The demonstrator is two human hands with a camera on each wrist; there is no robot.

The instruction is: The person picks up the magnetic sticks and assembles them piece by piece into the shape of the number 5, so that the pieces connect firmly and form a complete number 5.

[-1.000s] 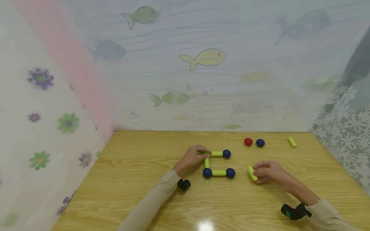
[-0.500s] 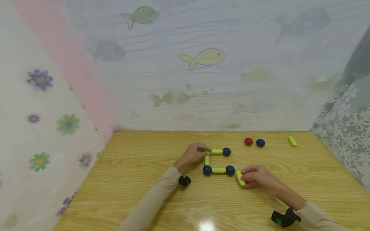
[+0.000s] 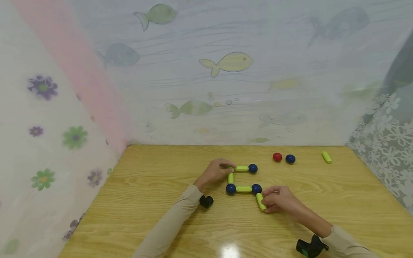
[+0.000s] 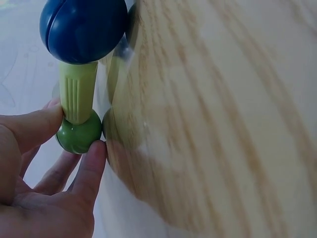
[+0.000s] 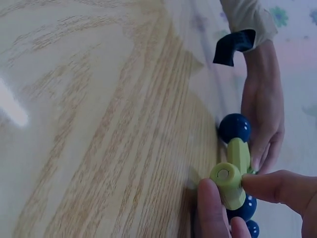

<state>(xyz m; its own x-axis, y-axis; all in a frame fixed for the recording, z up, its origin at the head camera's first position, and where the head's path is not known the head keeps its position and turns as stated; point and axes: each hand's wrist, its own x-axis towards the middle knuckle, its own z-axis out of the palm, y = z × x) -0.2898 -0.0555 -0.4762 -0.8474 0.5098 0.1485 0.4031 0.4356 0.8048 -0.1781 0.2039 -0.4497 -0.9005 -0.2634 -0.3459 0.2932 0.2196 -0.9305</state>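
Note:
Yellow-green building rods and balls form a C-shaped chain on the table. My left hand pinches the green ball at its far left corner, with thumb and fingers around it in the left wrist view. Rods run from there to a blue ball at far right and another blue ball at near left. A further rod leads to the near right blue ball. My right hand pinches a loose-ended yellow-green rod, whose far end meets that ball; a round disc shows in its near end.
Behind the chain lie a red ball and a blue ball. Another yellow-green rod lies at the back right. The wooden table ends at a fish-patterned curtain. Black wrist devices sit by both wrists.
My right hand has moved left and slightly nearer with its rod, whose end now meets the near right blue ball. My left hand stays at the corner; the chain has shifted slightly in view.

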